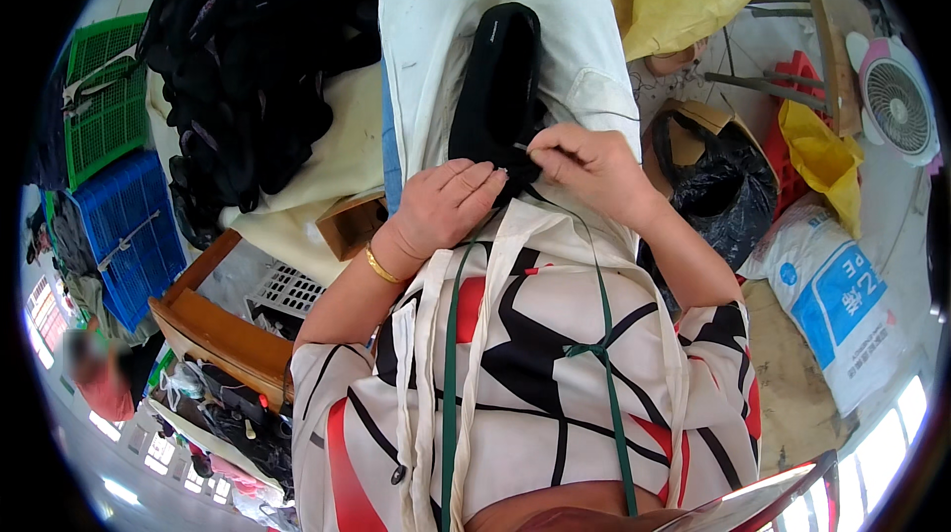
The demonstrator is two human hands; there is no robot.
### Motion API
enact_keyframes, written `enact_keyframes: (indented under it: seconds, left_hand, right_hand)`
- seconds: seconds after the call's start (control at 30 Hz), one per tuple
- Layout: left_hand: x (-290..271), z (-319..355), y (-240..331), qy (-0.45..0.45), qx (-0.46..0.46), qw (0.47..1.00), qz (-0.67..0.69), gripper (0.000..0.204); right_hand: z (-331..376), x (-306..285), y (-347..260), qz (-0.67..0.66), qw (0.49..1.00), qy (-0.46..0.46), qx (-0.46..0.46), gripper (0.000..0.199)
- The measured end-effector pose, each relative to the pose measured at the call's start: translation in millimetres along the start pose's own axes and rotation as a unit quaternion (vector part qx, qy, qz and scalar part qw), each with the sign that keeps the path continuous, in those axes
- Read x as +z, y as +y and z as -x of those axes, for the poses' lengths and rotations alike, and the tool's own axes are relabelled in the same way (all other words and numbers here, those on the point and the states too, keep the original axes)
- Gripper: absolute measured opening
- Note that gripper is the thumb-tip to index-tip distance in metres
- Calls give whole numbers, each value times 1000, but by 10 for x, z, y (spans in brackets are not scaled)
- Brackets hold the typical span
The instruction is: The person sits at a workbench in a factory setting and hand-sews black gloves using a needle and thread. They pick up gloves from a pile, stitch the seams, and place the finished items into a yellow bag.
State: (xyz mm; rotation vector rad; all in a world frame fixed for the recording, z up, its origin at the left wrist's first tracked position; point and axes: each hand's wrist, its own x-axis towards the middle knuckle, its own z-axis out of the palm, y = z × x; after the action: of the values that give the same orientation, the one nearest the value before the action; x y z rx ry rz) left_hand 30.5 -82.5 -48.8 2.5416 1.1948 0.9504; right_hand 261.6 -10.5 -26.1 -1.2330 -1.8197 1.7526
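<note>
A black slip-on shoe [472, 121] lies lengthwise on a white cloth [580, 27] over my lap, its dark opening facing up. My left hand [451, 203] is closed over the shoe's near end, fingertips pressed together on the black fabric. At the right side of that same end, my right hand [592, 167] is pinched closed. A small, thin, light-coloured thing shows at its fingertips, too small to name. The part of the shoe under my fingers is hidden.
A large heap of black shoes or fabric [248, 66] lies at the left, near green [104, 86] and blue crates [129, 245]. On the right are a box with a black plastic bag [728, 200], a white sack [827, 299] and a fan [895, 96]. A person [104, 383] is at far left.
</note>
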Motion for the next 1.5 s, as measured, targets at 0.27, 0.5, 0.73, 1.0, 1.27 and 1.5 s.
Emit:
enact_keyframes:
  seconds: [0.27, 0.5, 0.73, 1.0, 1.27, 1.5]
  left_hand:
    - [-13, -1, -13, -1, -13, 1000, 3, 28]
    - [1, 2, -12, 11, -23, 1000, 2, 26]
    - [4, -7, -2, 13, -31, 999, 7, 25]
    - [53, 30, 21, 23, -49, 998, 16, 25]
    - [60, 31, 56, 30, -60, 998, 8, 23]
    - [66, 37, 68, 31, -54, 998, 1, 23]
  right_hand:
    - [2, 55, 30, 165, 983, -24, -80, 13]
    - [-10, 57, 25, 180, 979, -23, -97, 14]
    - [-35, 66, -14, 211, 971, -28, -105, 13]
    - [-99, 123, 13, 165, 982, -55, -67, 15]
    - [-178, 193, 20, 175, 982, -72, 10, 19]
    - [-189, 117, 78, 123, 987, -97, -21, 16]
